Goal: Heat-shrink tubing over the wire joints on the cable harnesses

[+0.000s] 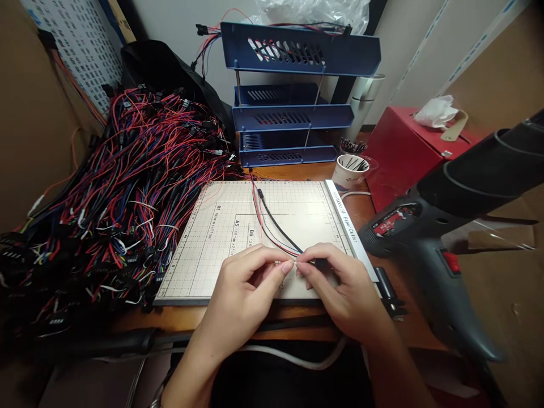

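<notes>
My left hand (pixel 244 283) and my right hand (pixel 346 283) meet over the lower part of a paper cutter board (pixel 229 195). Thumb and forefinger of each hand are pinched together, fingertips almost touching, on the ends of thin wires. Too little shows between the fingers to tell exactly how the ends lie. A black cable (pixel 278 224) with a small dark connector (pixel 260 194) at its far end curves across the board to my right hand. Beside it, thin red and dark wires (pixel 258 212) run from the board's back edge toward my fingertips.
A big tangled heap of wire harnesses (pixel 140 187) covers the left side. Blue tiered trays (pixel 293 116) stand behind the board, near a paper cup (pixel 349 171) of black tubes. At the right are a red box (pixel 399 147) and a large heat gun (pixel 429 249).
</notes>
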The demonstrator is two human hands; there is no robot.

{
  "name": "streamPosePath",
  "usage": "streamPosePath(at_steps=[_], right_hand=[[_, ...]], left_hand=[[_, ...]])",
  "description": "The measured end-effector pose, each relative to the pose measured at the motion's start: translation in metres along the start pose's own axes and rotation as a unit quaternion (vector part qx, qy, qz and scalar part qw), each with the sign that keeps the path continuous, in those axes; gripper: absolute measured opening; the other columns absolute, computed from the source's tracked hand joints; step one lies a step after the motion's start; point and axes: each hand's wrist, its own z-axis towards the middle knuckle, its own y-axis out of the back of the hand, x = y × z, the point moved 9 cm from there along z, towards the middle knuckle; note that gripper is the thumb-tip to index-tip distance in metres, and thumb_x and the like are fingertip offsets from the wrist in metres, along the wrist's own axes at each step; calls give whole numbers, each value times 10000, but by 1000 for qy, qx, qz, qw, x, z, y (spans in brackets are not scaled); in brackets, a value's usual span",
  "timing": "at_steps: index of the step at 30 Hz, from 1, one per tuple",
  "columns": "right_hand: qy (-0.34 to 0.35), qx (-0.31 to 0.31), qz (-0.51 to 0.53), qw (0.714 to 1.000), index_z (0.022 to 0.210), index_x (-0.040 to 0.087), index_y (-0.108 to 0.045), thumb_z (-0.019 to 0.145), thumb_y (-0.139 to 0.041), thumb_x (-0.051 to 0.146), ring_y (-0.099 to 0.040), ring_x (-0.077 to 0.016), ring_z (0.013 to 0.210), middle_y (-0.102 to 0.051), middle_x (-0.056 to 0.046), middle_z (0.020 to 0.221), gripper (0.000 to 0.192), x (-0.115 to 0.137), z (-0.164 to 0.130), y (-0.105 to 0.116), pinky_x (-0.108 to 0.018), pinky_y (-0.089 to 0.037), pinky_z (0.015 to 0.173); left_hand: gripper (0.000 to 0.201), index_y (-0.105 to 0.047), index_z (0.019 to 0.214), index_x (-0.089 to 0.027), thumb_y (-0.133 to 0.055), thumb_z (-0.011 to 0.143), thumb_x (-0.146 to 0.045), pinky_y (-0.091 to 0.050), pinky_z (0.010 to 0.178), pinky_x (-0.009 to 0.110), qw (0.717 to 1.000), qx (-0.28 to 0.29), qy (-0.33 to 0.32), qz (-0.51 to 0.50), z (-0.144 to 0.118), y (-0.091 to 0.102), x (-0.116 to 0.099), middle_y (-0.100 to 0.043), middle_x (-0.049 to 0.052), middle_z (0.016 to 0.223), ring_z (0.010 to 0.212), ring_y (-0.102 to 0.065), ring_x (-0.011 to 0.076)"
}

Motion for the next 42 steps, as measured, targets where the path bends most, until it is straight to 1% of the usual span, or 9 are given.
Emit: streamPosePath(at_steps=[5,8,12,16,20,24,31,37,42], right_hand=[[-40,-8,-1,999,983,212,-646,1053,-573,197,-597,-101,564,-636,39,711,102,-7,-2,1,-210,-413,500],[-51,-4,-3,999,988,210,-643,1060,-558,216,-615,-106,583,-645,32,722,111,-9,-2,0,-217,-399,491],[-34,-5,-16,999,993,206,-658,1051,-574,208,-596,-95,576,-668,32,759,102,-6,0,0,-216,-429,537],[-28,-4,-22,999,996,201,-663,1057,-567,195,-604,-95,607,-676,29,769,114,-7,2,-1,-202,-464,597],[-23,-11,-29,999,997,195,-657,1054,-569,191,-609,-100,605,-659,28,738,105,-6,1,0,-204,-466,599],[-5,-12,-47,999,993,198,-654,1043,-582,168,-591,-99,609,-682,22,792,93,-2,1,0,-215,-448,595],[23,7,-55,998,1013,207,-657,1058,-560,142,-648,-123,805,-693,3,900,124,1,1,-2,-225,-472,748],[16,2,-58,998,1000,212,-637,1054,-560,133,-635,-114,774,-687,15,886,123,0,2,-2,-223,-463,720],[13,4,-61,998,999,206,-635,1051,-553,142,-648,-132,763,-698,-1,882,116,1,1,-2,-238,-474,703]], left_hand=[[160,-807,1050,-223,-654,1019,-257,-460,684,251,1000,-1,2,4,-1,-1,2,-763,14,891,796,-660,140],[156,-802,1025,-231,-646,1025,-229,-475,724,236,1000,-3,-6,-3,0,-1,-1,-750,-4,873,803,-660,124],[156,-788,991,-236,-642,1026,-195,-489,765,211,1000,-10,-18,-20,1,1,-4,-754,-23,891,825,-667,106],[170,-796,1020,-233,-628,1032,-205,-492,733,227,1000,-13,-14,-14,0,1,-2,-770,-9,904,815,-680,121],[166,-786,1005,-212,-623,1031,-221,-486,696,251,1000,-15,-10,4,1,-1,-1,-781,18,912,815,-693,147],[144,-749,965,-202,-617,1023,-201,-481,690,253,999,-23,-24,32,0,0,-4,-772,16,889,790,-684,144],[123,-728,949,-198,-622,1012,-198,-475,672,251,997,-28,-43,62,-2,0,-6,-745,10,837,736,-653,135],[113,-727,942,-198,-633,995,-163,-499,705,222,997,-28,-43,50,0,0,-6,-750,-9,833,745,-673,116],[116,-737,937,-197,-639,993,-170,-505,705,230,998,-29,-36,46,-1,0,-6,-755,-3,828,740,-682,127]])
